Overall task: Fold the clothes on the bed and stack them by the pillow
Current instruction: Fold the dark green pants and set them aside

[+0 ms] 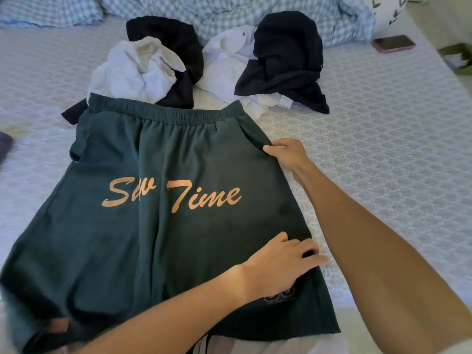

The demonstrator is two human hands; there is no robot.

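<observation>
Dark green shorts [163,226] with orange script lettering lie spread flat on the bed, waistband pointing away from me. My right hand [287,155] pinches the shorts' right side edge near the pocket, thumb on top of the fabric. My left hand [283,259] reaches across and rests on the same edge lower down, fingers spread over the hem side. Behind the shorts lie two crumpled heaps: a white garment [132,72] with a black one [176,47], and another white garment [224,65] under a black one [286,54].
Blue checked bedding [229,16] runs along the head of the bed. A phone [393,43] lies at the far right, with a green box [457,58] beyond it. A dark item [5,145] sits at the left edge. Striped fabric [204,344] shows under the shorts' hem.
</observation>
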